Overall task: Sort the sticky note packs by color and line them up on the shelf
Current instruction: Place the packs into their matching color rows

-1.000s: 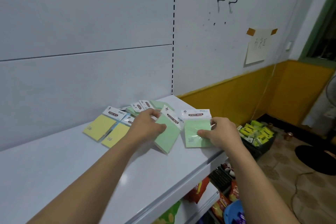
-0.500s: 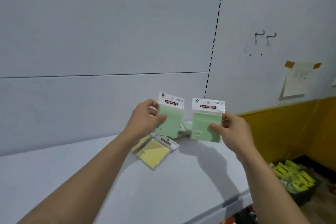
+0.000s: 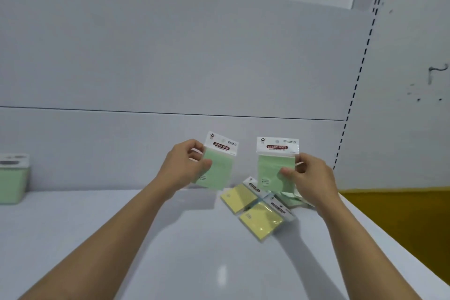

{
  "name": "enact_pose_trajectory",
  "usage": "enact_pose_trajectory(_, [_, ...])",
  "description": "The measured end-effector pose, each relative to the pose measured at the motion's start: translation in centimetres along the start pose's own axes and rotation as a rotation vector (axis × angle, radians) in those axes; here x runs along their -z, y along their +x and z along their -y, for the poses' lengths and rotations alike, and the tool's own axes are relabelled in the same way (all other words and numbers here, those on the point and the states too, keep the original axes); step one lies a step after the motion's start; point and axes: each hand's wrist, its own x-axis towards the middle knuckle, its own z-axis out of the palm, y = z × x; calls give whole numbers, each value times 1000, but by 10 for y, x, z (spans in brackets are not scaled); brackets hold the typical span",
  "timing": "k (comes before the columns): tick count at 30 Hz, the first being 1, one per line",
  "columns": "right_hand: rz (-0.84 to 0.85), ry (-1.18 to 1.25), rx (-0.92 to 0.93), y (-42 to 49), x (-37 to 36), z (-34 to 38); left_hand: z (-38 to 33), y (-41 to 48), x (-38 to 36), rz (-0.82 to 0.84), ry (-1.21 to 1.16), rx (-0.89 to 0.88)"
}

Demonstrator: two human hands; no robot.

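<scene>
Left hand: the left hand pinches a green pack, thumb on its front and fingers behind, and holds it upright, slightly tilted, above the shelf.
Right hand: the right hand grips a second green pack by its right edge, thumb on the front, and holds it upright, clear of the shelf.
Held packs: side by side with a gap between them, white header cards up, each reading "STICKY NOTE", in front of the back panel.
Yellow packs: two lie flat on the shelf toward its right end, near the back edge; the rear yellow pack touches the front yellow pack, both turned at an angle, headers to the right.
Other green packs: a few more lie just behind the yellow ones, under the right hand, partly hidden; I cannot tell how many.
Green box: a green box stands at the shelf's left end against the back panel, cut off by the picture's edge.
Shelf: white and glossy; its front-right edge runs down to the right.
</scene>
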Motion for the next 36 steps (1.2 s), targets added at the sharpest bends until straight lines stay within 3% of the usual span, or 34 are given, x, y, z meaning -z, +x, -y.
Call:
enact_pose_trajectory(14, [211, 140, 152, -9, -104, 69, 34, -39, 118, -248, 37, 103])
enact_pose_trajectory(25, [283, 152, 176, -27, -167, 125, 69, -57, 199, -300, 18, 139])
enact_pose_trajectory(36, [380, 148, 186, -74, -281, 210, 131, -67, 324, -325, 58, 221])
